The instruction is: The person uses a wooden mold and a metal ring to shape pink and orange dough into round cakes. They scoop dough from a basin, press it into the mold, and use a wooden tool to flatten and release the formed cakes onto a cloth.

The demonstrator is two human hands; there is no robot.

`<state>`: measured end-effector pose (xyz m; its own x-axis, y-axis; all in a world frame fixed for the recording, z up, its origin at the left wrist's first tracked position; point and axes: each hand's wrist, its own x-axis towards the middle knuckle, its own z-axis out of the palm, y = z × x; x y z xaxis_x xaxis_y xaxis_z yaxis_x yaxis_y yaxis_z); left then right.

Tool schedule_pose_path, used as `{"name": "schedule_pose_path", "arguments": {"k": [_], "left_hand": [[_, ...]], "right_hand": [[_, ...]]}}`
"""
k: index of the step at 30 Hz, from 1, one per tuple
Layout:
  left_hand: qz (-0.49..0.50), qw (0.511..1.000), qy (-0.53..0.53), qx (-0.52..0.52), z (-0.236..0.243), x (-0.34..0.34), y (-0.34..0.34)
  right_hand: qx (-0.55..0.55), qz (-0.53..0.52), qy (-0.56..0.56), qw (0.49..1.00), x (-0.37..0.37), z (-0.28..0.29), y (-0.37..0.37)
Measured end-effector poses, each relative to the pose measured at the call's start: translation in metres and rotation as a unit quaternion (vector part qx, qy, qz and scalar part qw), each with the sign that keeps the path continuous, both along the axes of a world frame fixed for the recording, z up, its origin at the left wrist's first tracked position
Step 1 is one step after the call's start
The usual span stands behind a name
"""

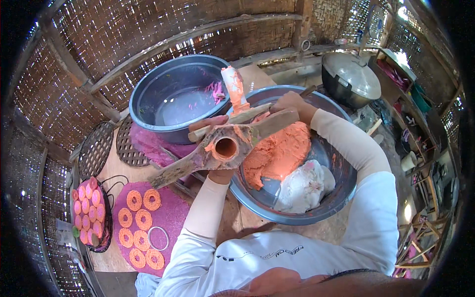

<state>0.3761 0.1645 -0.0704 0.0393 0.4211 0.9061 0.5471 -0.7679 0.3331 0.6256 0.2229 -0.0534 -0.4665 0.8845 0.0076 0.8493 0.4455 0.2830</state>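
Observation:
In front of me is a wooden press (208, 157) with two long arms and a round hole, smeared with orange dough. My left hand (210, 123) is closed round it, most of the palm hidden behind the wood, with fingers over a pale wooden bar (242, 117). A white plunger (235, 89) coated in orange dough sticks up beyond that bar. My right hand (291, 104) is closed on a dark stick (308, 90), whose end pokes out past the fingers. Below lies a mass of orange dough (283, 151) beside a white plastic bag (304, 190) in a blue-grey basin (269, 216).
A second, deeper basin (166, 129) with pink dough scraps stands at the back left. Dough rings (143, 219) and a metal ring (159, 238) lie on a purple sheet (170, 218), near a basket of pink-and-orange discs (90, 210). A lidded pot (351, 81) stands back right.

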Motion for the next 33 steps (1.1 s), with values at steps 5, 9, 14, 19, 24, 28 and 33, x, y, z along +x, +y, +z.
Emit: {"name": "schedule_pose_path", "arguments": {"k": [5,9,14,19,24,28,33], "left_hand": [[-0.059,0.995,-0.078,-0.034,-0.025,-0.014,0.023],[-0.118,0.981,-0.139,-0.066,-0.006,-0.004,0.005],[-0.145,0.965,-0.197,-0.093,-0.008,0.0,0.009],[-0.102,0.974,-0.198,-0.036,-0.011,-0.006,0.019],[-0.18,0.96,-0.216,-0.015,0.001,0.0,0.015],[-0.157,0.957,-0.244,-0.003,0.015,-0.006,0.002],[-0.136,0.961,-0.239,0.028,0.041,-0.021,-0.025]], "right_hand": [[-0.044,0.004,-0.037,0.998,-0.017,-0.02,0.012],[0.05,0.176,0.209,0.961,-0.03,-0.023,-0.016],[0.013,0.158,0.039,0.987,-0.054,-0.024,-0.059],[0.028,0.186,-0.043,0.981,-0.077,-0.026,-0.111],[0.117,0.062,-0.04,0.99,-0.072,-0.054,-0.079],[0.088,0.117,-0.053,0.988,-0.101,-0.033,-0.114],[0.069,0.045,-0.02,0.996,-0.099,-0.024,-0.097]]}}
